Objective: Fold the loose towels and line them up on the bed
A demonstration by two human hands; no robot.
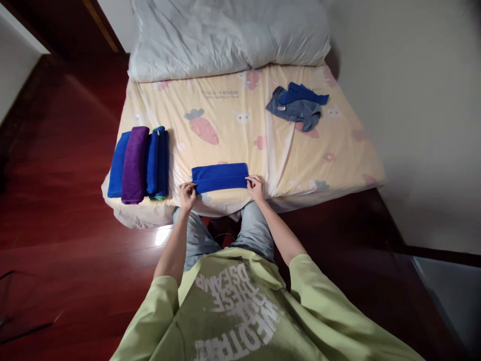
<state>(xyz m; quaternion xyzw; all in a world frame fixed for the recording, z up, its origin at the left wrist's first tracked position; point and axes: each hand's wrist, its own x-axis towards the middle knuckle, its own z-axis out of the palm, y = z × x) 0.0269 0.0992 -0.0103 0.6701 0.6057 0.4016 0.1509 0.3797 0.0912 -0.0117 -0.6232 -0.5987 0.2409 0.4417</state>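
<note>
A blue cloth [220, 177] lies folded into a long strip near the bed's front edge. My left hand [187, 194] pinches its near left corner, fingers closed on the fabric. My right hand [256, 187] grips its near right corner the same way. Both hands rest on the yellow patterned sheet [244, 135].
A row of folded cloths [139, 163], blue and purple, sits at the bed's left edge. A loose heap of grey and blue cloths [296, 104] lies at the back right. A white duvet [229, 35] covers the bed's head. Dark red wooden floor [56, 200] on the left; wall on the right.
</note>
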